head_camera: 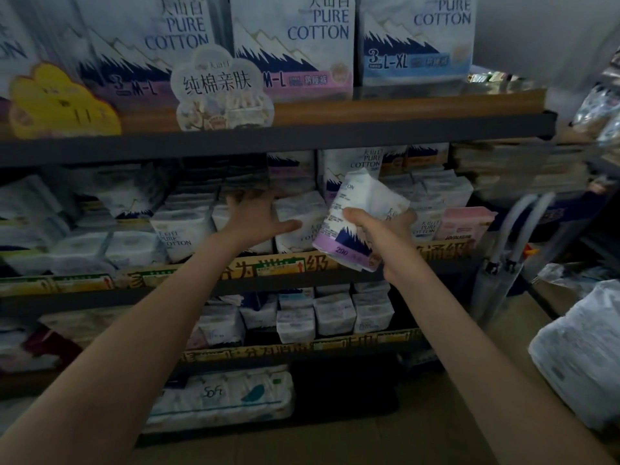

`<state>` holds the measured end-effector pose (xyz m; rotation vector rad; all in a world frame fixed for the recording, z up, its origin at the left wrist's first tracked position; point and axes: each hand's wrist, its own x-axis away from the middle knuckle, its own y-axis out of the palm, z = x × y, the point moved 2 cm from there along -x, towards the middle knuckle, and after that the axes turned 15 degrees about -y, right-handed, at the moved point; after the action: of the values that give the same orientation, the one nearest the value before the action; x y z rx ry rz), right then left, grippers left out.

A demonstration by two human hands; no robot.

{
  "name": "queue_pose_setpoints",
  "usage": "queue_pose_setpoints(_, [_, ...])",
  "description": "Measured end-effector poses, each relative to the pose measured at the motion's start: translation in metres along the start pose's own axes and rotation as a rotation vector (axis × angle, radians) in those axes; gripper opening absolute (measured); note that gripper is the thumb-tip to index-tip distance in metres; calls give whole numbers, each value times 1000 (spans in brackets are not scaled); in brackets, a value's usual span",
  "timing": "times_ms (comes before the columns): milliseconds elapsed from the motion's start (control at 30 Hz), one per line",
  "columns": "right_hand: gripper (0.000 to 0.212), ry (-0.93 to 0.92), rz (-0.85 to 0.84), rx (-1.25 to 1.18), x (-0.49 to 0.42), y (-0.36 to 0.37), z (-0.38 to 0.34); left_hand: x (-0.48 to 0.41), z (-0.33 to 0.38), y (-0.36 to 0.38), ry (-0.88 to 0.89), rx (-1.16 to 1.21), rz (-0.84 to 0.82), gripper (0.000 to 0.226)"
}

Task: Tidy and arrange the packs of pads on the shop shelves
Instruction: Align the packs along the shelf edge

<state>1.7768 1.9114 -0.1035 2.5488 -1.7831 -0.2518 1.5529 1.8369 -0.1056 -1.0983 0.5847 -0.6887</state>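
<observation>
Just right of centre, the right hand grips a purple-banded pack, held tilted in front of the middle shelf. Left of it, the left hand is released, fingers straight and thumb out, against a white pack in that shelf's front row. Big boxes fill the top of the frame; more packs sit on the 2 shelves below.

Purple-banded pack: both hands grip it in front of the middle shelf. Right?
Not quite. Only the right hand grips the purple-banded pack in front of the middle shelf. The left hand lies open against the white packs standing on that shelf. The head view shows it.
</observation>
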Motion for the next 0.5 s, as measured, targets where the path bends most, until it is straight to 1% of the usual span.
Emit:
queue_pose_setpoints(33, [93, -29, 15, -1, -1, 1, -1, 1, 1, 1, -2, -36, 20, 86])
queue_pose_setpoints(100, [87, -110, 68, -16, -3, 0, 2, 6, 3, 4, 14, -43, 83, 71])
queue_pose_setpoints(167, [84, -206, 183, -86, -2, -6, 7, 15, 6, 9, 39, -47, 158, 60])
queue_pose_setpoints(233, [90, -296, 327, -181, -2, -15, 13, 22, 10, 15, 73, -59, 207, 57])
queue_pose_setpoints(300, [92, -362, 406, -266, -1, -20, 13, 28, 12, 24, 119, -87, 273, 56])
queue_pose_setpoints(367, [92, -430, 400, -261, -2, -20, 13, 28, 14, 30, 176, -116, 360, 53])
queue_pose_setpoints(433, [92, -524, 344, -158, -2, -16, 12, 25, 15, 31, 211, -150, 417, 50])
queue_pose_setpoints(500, [95, -593, 252, -26, -3, -11, 13, 22, 17, 29, 227, -199, 443, 51])
